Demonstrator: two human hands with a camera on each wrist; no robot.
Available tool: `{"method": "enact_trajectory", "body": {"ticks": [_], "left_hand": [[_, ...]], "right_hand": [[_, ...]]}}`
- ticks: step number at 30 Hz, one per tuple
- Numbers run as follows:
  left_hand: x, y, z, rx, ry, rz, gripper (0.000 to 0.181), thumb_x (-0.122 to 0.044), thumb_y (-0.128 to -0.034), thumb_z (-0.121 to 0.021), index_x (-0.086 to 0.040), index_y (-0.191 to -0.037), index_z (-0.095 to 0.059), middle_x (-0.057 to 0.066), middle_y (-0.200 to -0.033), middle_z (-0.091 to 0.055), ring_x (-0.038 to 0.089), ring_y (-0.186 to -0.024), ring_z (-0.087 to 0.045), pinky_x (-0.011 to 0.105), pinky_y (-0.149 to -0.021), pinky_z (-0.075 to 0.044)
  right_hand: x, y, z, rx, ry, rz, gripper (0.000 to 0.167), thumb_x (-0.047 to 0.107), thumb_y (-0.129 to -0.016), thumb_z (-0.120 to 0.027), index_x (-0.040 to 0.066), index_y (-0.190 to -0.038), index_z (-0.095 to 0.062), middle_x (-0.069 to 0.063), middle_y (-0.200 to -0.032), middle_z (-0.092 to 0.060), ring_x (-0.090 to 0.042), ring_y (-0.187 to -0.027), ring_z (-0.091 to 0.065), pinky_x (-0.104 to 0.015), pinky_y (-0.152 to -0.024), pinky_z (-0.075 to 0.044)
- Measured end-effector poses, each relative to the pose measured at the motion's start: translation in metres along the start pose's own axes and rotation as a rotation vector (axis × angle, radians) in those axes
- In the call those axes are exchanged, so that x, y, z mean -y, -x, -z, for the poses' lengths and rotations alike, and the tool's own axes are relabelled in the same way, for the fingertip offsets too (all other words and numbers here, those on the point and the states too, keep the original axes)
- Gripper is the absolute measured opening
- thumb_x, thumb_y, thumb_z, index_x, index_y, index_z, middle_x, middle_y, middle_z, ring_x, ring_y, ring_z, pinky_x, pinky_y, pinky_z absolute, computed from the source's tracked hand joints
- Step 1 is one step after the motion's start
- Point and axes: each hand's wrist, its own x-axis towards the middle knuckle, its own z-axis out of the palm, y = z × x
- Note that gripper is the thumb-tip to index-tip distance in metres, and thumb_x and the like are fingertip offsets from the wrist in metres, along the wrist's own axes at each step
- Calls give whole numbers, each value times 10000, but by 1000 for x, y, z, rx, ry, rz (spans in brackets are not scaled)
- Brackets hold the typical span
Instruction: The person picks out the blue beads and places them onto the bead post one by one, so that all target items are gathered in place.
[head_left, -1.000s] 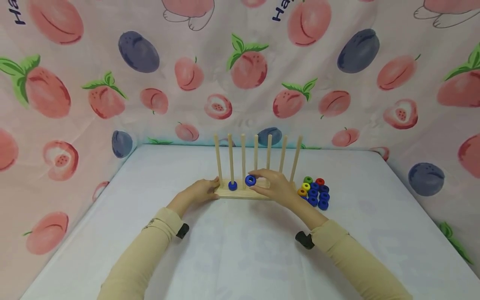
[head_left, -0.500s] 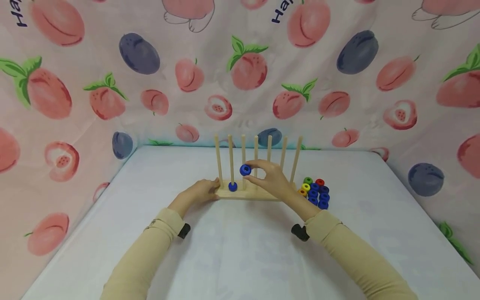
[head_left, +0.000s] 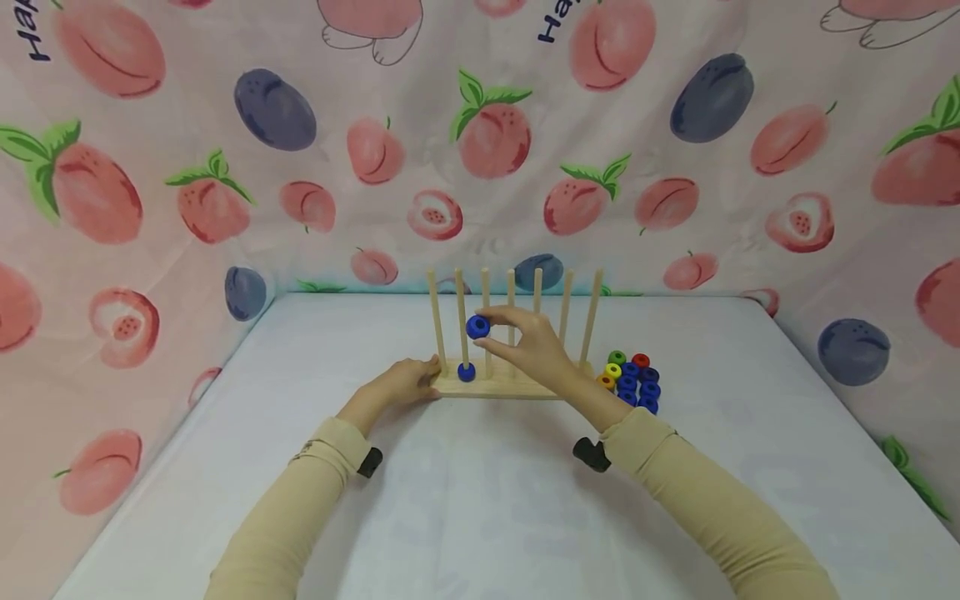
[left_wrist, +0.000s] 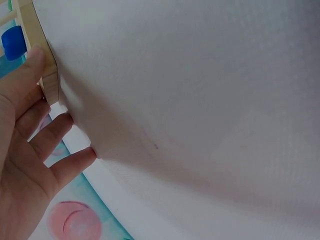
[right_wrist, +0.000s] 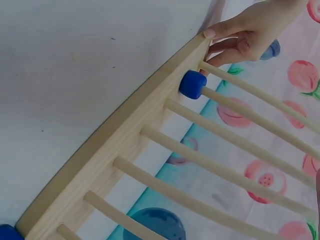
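A wooden peg rack point(head_left: 502, 389) with several upright pegs stands on the white table in the head view. My left hand point(head_left: 397, 385) grips its left end; the left wrist view shows the thumb point(left_wrist: 34, 65) on the wooden base and the other fingers spread beyond its end. Low on the second peg from the left sits a blue bead point(head_left: 466, 373). Between thumb and fingertips, my right hand point(head_left: 536, 348) pinches another blue bead point(head_left: 472, 331), raised in front of the pegs near the second and third ones. That held bead is out of the right wrist view.
Right of the rack lies a cluster of loose beads: several blue ones point(head_left: 628, 384), a green bead point(head_left: 617, 357), a red bead point(head_left: 641, 361), a yellow bead point(head_left: 612, 372) and an orange bead point(head_left: 604, 382). A fruit-patterned cloth point(head_left: 495, 217) hangs behind the table.
My right hand has lifted the pinched blue bead upward and to the left, from near the base to about mid-peg height. My left hand stays at the rack's end.
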Motion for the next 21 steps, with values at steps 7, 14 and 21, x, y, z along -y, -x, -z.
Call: {"method": "enact_trajectory", "body": {"ticks": [7, 14, 21], "left_hand": [[-2, 1, 1, -3, 12, 13, 629, -256, -913, -620, 10, -1418, -356, 270, -1375, -461, 422, -1228, -489, 498, -1064, -387], [-1, 0, 0, -1, 23, 18, 630, -257, -914, -619, 3, -1421, -350, 263, -1388, -448, 423, -1245, -472, 499, -1076, -373], [1, -1, 0, -5, 17, -3, 615, -256, -912, -622, 2, -1410, -370, 252, -1385, -453, 417, -1233, -488, 492, -1068, -385]], "right_hand": [[6, -7, 0, 3, -3, 3, 367, 59, -795, -737, -46, -1132, -636, -163, -1068, -695, -258, -964, -670, -354, -904, -543], [8, -16, 2, 16, 25, 9, 367, 72, -797, -739, -40, -1133, -642, -160, -1060, -701, -253, -950, -673, -366, -898, -544], [12, -22, 4, 35, 65, -6, 380, 89, -800, -739, -27, -1149, -641, -155, -1075, -700, -254, -967, -667, -371, -910, -538]]}}
